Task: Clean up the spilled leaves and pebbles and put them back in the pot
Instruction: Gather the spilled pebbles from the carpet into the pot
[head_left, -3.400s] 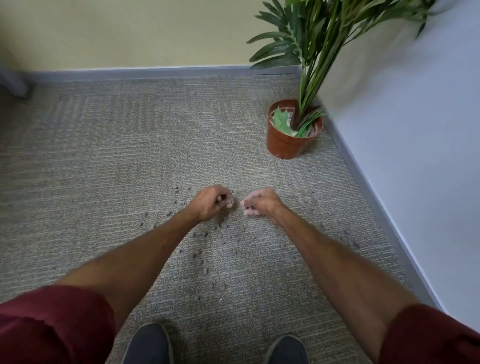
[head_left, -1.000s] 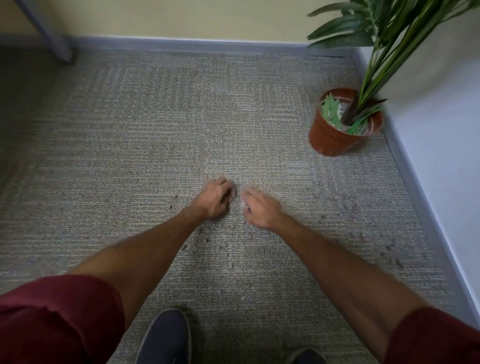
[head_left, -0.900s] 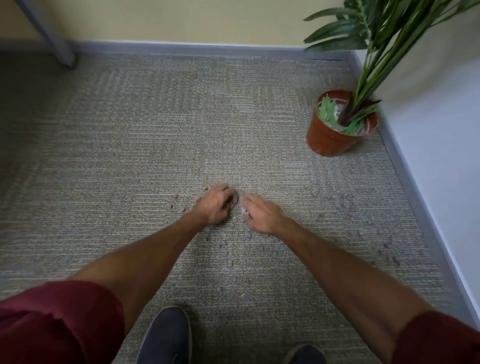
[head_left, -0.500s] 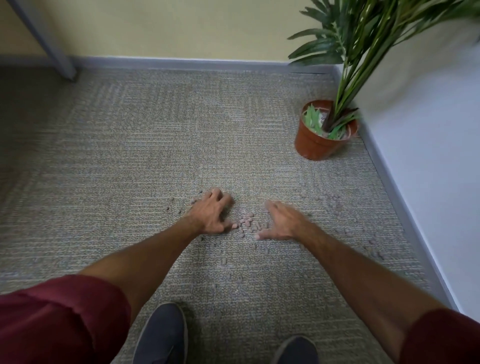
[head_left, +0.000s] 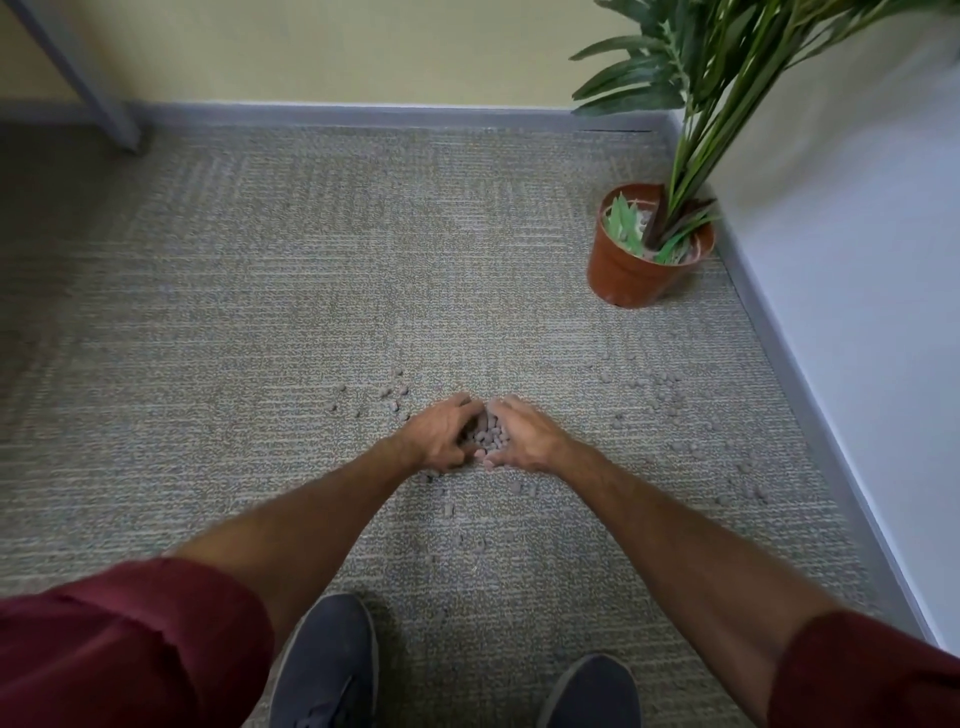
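Note:
A small heap of brown pebbles (head_left: 488, 435) lies on the carpet between my two hands. My left hand (head_left: 439, 435) and my right hand (head_left: 521, 435) are cupped around the heap from either side, fingertips almost touching at the far end. More loose pebbles (head_left: 662, 395) are scattered to the right, and a few pebbles (head_left: 390, 396) lie left of my hands. The terracotta pot (head_left: 631, 278) stands at the far right by the wall, with a tall green plant and green leaves (head_left: 623, 224) lying on its gravel.
A white wall with a grey skirting board (head_left: 810, 415) runs down the right side. A grey furniture leg (head_left: 85, 78) stands at the far left corner. My dark shoes (head_left: 327, 665) are near the bottom edge, on the grey carpet (head_left: 234, 312).
My hands were spread apart half a second ago with pebbles loose between them; they have now drawn together, cupping the pebbles into a heap.

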